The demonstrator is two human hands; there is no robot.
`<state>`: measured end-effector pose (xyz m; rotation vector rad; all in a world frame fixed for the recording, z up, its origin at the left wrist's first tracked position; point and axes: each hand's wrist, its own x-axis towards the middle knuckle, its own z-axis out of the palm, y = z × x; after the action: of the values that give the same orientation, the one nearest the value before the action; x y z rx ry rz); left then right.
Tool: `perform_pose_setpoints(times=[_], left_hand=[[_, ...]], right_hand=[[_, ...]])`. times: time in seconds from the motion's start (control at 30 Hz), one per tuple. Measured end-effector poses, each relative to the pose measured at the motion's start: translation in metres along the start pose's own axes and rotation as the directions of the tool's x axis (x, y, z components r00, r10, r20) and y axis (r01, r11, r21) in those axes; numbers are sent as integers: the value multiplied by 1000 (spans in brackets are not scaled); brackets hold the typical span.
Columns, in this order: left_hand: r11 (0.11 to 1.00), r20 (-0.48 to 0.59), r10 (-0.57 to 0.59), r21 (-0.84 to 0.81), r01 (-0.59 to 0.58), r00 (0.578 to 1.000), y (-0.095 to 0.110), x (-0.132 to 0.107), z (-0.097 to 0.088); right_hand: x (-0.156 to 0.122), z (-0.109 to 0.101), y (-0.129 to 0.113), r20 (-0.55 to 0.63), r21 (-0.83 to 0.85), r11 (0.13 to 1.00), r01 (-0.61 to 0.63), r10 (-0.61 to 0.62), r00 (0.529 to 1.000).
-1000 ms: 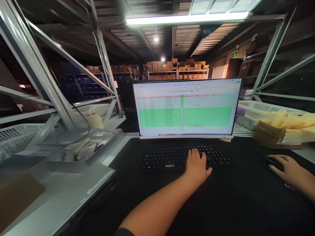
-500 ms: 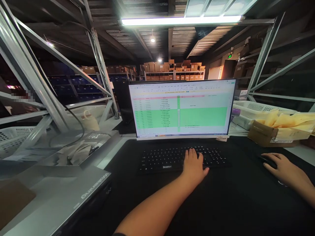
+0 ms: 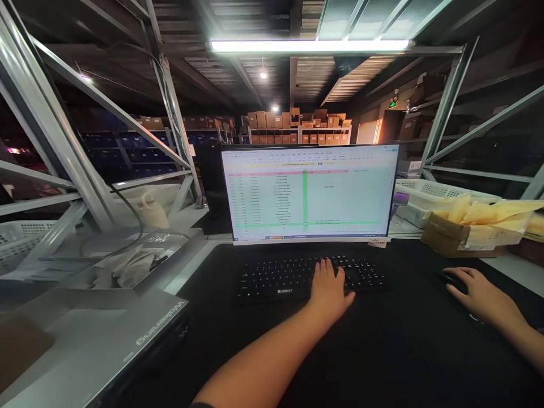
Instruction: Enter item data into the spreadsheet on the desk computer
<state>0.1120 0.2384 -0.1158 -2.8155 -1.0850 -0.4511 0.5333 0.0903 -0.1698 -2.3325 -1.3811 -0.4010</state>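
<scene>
The left hand (image 3: 328,290) lies unclenched on the keyboard (image 3: 272,276), lower centre. The right hand (image 3: 485,293) grasps the mouse (image 3: 459,283), lower right; better lightly.

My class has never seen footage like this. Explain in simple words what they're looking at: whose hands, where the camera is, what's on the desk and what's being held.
There is no robot here: these are one person's bare hands. Every picture comes from a single camera worn on that person's head, looking forward and down.

The left hand rests on a black keyboard, fingers spread over the keys. The right hand holds a dark mouse that sits on a black mat.

Behind the keyboard stands a lit monitor showing a table; its writing is too small to read. On the right is a cardboard box with yellow paper items sticking out of it.
</scene>
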Motion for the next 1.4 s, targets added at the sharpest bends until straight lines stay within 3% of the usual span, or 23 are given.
perform_pose_setpoints(times=[0.27, 0.47, 0.87, 1.07, 1.4], left_hand=[[1000, -10, 3, 23, -3, 1000, 0, 0, 0], [999, -53, 11, 50, -8, 999, 0, 1, -3], [998, -24, 38, 60, -36, 999, -2, 3, -7], [994, -100, 86, 79, -78, 991, 0, 2, -7], [985, -138, 138, 120, -121, 981, 0, 1, -7]], right_hand=[[-1, 3, 1, -4, -10, 1000, -12, 12, 1000], [-2, 5, 2, -13, -91, 991, -101, 100, 995], [-4, 1, -2, -61, -90, 994, -59, 53, 997], [-3, 6, 3, -44, -95, 993, -75, 71, 996], [-4, -1, -5, -29, -74, 995, -66, 64, 998]])
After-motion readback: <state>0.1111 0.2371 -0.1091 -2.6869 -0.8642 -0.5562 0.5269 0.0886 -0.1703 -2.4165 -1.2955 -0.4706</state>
